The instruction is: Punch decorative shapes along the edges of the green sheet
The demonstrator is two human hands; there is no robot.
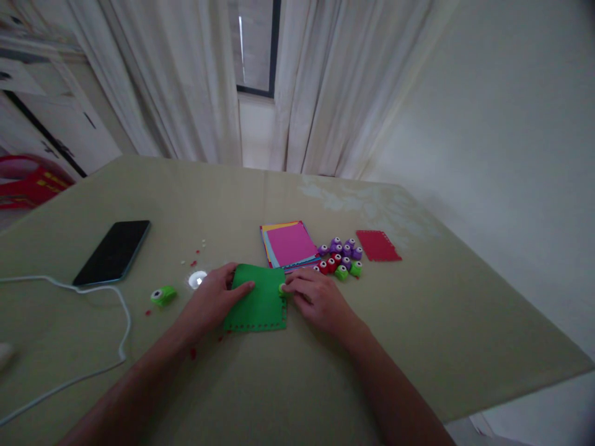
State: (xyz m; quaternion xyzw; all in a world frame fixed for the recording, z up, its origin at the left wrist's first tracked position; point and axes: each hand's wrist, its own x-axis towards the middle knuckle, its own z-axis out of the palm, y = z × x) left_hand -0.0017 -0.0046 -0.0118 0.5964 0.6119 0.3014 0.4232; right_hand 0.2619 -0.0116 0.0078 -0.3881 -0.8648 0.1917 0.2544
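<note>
A green paper square (258, 300) with punched holes along its edges lies on the table (418, 334) in front of me. My left hand (214, 298) rests on its left side, fingers laid flat on the paper. At the sheet's right edge, my right hand (316, 298) closes its fingers on a small green punch (282, 288). Just beyond lie a stack of coloured paper (290, 244) with pink on top, and a cluster of small purple, red and green punches (341, 256).
A red punched paper piece (378, 245) lies at the right. A lone green punch (162, 295) and a shiny round spot (198, 279) sit left of my hand. A black phone (114, 251) with a white cable (111, 310) lies further left. Paper bits are scattered about.
</note>
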